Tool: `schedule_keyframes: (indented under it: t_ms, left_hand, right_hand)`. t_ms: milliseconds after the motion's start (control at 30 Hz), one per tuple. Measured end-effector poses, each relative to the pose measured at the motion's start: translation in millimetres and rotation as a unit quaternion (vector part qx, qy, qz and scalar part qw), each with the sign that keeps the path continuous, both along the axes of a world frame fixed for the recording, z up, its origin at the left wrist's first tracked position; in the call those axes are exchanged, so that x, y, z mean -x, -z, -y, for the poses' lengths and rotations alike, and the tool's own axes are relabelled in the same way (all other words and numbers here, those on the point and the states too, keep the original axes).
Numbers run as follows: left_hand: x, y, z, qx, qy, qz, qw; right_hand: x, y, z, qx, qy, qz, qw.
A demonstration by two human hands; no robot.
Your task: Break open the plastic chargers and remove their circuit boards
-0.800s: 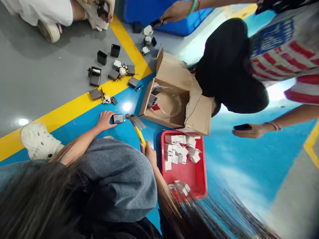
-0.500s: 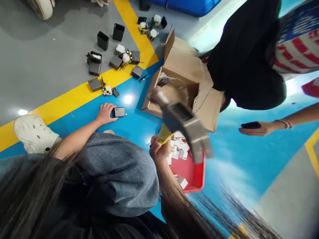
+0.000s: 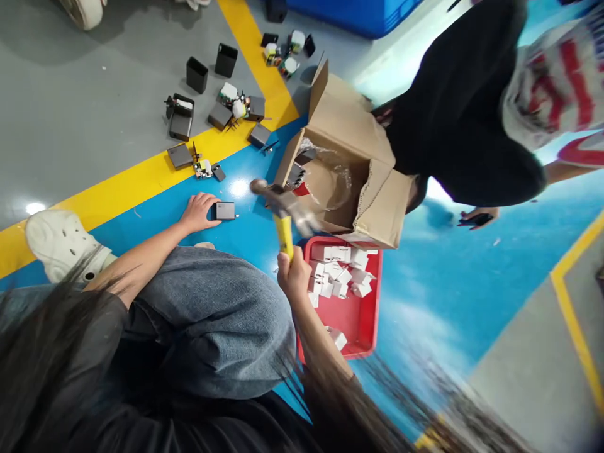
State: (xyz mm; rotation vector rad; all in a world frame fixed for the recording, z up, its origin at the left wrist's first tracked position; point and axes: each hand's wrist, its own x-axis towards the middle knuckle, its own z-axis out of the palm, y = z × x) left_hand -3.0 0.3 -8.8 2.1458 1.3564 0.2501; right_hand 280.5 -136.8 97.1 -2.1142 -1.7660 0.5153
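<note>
My left hand [image 3: 198, 212] grips the left end of a dark grey charger [image 3: 225, 211] lying on the blue floor, its small metal prong pointing right. My right hand [image 3: 295, 270] is closed around the yellow handle of a claw hammer [image 3: 285, 234]. The hammer's metal head, a little blurred, is raised to the right of the charger and apart from it, in front of the cardboard box. Beyond my left hand lies a broken-open charger with its circuit board [image 3: 202, 168] showing.
A red tray [image 3: 353, 324] of white chargers sits right of my right hand. Behind it stands an open cardboard box [image 3: 384, 207]. Several black casings [image 3: 197, 75] and opened chargers lie farther back. At right, another person's hand [image 3: 491, 215] holds a dark object.
The hammer has swung down and left from its raised position, toward the charger. My left hand stays on the charger. The other person's hand at right has shifted back slightly.
</note>
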Motion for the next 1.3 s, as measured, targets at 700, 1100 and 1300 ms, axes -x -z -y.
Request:
schedule_keyframes:
  t_ms: [700,1100,1300]
  left_hand:
    - [17.5,-12.0,-13.4,-0.044,-0.098,0.12,0.987]
    - [18.4,-53.5,-26.6,-0.087,-0.161,0.153,0.971]
    - [54.2,-50.9,-35.0,-0.136,-0.214,0.08,0.964]
  right_hand:
    - [2.3,45.5,17.8,0.048,0.094,0.027,0.994]
    - [18.8,110.3,36.7,0.07,0.065,0.064,0.993]
    - [24.3,100.9,26.3,-0.021,0.078,0.013,0.997]
